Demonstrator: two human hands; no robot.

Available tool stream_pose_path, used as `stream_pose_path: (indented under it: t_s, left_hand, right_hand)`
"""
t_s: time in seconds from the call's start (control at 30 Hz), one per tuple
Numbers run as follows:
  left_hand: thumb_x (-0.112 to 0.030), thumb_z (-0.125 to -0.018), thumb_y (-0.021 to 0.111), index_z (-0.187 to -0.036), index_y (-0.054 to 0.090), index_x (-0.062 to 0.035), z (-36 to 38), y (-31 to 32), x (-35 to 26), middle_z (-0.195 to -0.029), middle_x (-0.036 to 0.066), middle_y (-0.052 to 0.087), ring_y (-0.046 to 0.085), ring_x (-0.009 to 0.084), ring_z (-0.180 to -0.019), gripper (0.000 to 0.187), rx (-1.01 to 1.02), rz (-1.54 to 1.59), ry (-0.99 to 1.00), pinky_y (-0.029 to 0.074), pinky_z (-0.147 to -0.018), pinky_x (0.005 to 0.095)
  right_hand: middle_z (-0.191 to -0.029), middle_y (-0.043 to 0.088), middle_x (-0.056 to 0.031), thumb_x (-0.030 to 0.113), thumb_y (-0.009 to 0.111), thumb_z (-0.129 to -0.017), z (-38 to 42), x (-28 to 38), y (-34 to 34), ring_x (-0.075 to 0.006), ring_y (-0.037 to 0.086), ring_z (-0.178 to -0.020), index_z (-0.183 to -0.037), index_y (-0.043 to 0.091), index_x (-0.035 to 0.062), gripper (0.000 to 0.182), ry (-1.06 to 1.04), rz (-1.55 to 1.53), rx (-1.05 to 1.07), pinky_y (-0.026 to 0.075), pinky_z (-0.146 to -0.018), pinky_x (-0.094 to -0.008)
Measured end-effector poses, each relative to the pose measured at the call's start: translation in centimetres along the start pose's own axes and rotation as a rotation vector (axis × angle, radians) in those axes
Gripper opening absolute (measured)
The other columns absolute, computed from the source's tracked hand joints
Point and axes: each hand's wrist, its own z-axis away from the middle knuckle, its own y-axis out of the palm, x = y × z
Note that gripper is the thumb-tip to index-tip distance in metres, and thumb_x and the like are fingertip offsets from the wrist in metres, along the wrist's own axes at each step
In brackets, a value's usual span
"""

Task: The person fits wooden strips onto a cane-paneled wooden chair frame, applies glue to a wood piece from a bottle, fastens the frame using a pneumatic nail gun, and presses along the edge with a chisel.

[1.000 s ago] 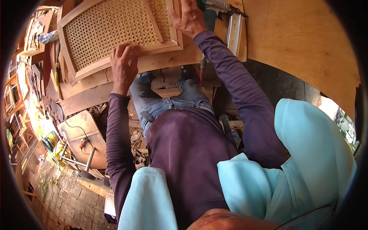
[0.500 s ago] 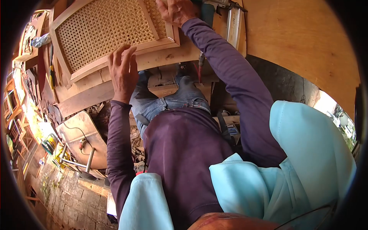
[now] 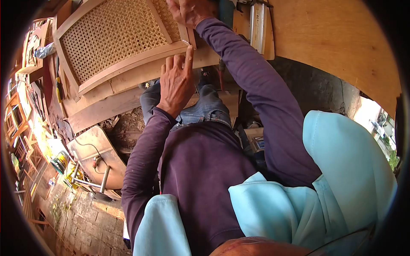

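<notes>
A wooden frame [image 3: 124,70] filled with woven cane webbing [image 3: 115,34] lies on the workbench at the top of the head view. My left hand [image 3: 177,81] reaches to the frame's lower right corner. Its index finger is stretched out and touches the corner beside a small white smear that looks like glue [image 3: 185,42]; the other fingers are loosely bent and hold nothing. At the top edge, the fingers of my right hand [image 3: 194,13] are curled over a wooden strip [image 3: 184,33] on the frame's right side. Part of that hand is cut off by the view.
A nail gun [image 3: 258,25] lies right of my right hand, its top cut off. Beyond it is a large plywood sheet [image 3: 333,47]. Wood pieces and a screwdriver [image 3: 58,89] are at the left. A worn stool [image 3: 98,158] stands lower left, on a brick floor.
My left hand has moved right along the frame's near edge, and its index finger now touches the corner. My right hand has shifted slightly left with the view.
</notes>
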Motion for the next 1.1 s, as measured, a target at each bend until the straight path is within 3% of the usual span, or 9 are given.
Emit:
stream_pose_path:
  t_s: [0.23, 0.3, 0.63, 0.7, 0.83, 0.9, 1.1]
  left_hand:
    - [-0.009, -0.091, 0.069, -0.160, 0.041, -0.0064, -0.7, 0.4, -0.1, -0.133, 0.017, 0.059, 0.057, 0.0365, -0.120, 0.075, 0.007, -0.007, -0.021, 0.047, -0.101, 0.0485]
    - [-0.008, -0.090, 0.069, -0.160, 0.042, -0.0058, -0.8, 0.4, -0.3, -0.133, 0.018, 0.059, 0.057, 0.0367, -0.121, 0.075, 0.011, 0.002, -0.030, 0.047, -0.101, 0.0487]
    - [-0.010, -0.090, 0.071, -0.158, 0.042, -0.0016, -0.8, 0.3, -0.3, -0.131, 0.018, 0.059, 0.056, 0.0370, -0.123, 0.074, -0.026, 0.056, -0.015, 0.047, -0.101, 0.0487]
    - [-0.009, -0.090, 0.070, -0.158, 0.042, -0.0012, -1.0, 0.1, -0.4, -0.131, 0.018, 0.059, 0.057, 0.0369, -0.123, 0.073, -0.011, 0.030, -0.013, 0.047, -0.100, 0.0483]
    - [-0.006, -0.089, 0.066, -0.156, 0.044, -0.0014, -1.6, -0.6, -0.6, -0.130, 0.017, 0.060, 0.058, 0.0359, -0.121, 0.070, 0.036, 0.008, -0.044, 0.048, -0.098, 0.0480]
    - [-0.006, -0.089, 0.064, -0.156, 0.044, -0.0019, -1.7, -0.7, -0.7, -0.130, 0.017, 0.061, 0.058, 0.0356, -0.121, 0.070, 0.047, -0.004, -0.054, 0.048, -0.097, 0.0479]
    - [-0.006, -0.090, 0.065, -0.156, 0.045, -0.0039, -0.2, -0.5, -0.6, -0.130, 0.017, 0.060, 0.057, 0.0360, -0.123, 0.069, -0.016, 0.035, 0.046, 0.048, -0.100, 0.0483]
  right_hand:
    - [-0.165, 0.037, -0.0320, 0.047, 0.051, -0.106, -0.1, 1.1, -1.6, -0.0506, 0.071, -0.108, -0.173, 0.007, 0.0141, 0.087, 0.128, -0.005, 0.183, 0.063, -0.080, -0.0539]
    - [-0.161, 0.040, -0.0347, 0.046, 0.053, -0.105, 0.0, 0.0, 0.3, -0.0523, 0.071, -0.105, -0.173, 0.007, 0.0148, 0.088, -0.023, -0.007, -0.065, 0.063, -0.080, -0.0553]
    - [-0.155, 0.044, -0.0390, 0.042, 0.057, -0.104, 0.1, 0.2, 0.1, -0.0557, 0.068, -0.112, -0.173, 0.011, 0.0129, 0.088, 0.000, -0.024, -0.034, 0.061, -0.088, -0.0564]
    - [-0.154, 0.045, -0.0401, 0.042, 0.058, -0.104, -0.2, -0.5, 1.5, -0.0565, 0.067, -0.113, -0.173, 0.012, 0.0135, 0.088, -0.185, -0.036, -0.307, 0.061, -0.090, -0.0562]
    - [-0.152, 0.046, -0.0408, 0.042, 0.058, -0.104, 0.2, -0.4, 1.0, -0.0570, 0.065, -0.117, -0.173, 0.012, 0.0136, 0.087, -0.109, -0.034, -0.198, 0.061, -0.091, -0.0553]
    - [-0.151, 0.048, -0.0406, 0.041, 0.058, -0.104, 0.0, 0.2, -0.1, -0.0572, 0.064, -0.119, -0.173, 0.013, 0.0135, 0.087, 0.015, -0.025, -0.013, 0.060, -0.093, -0.0553]
    - [-0.152, 0.047, -0.0404, 0.042, 0.058, -0.104, 0.2, -0.5, 1.0, -0.0574, 0.065, -0.117, -0.173, 0.012, 0.0146, 0.087, -0.097, -0.029, -0.185, 0.061, -0.092, -0.0561]
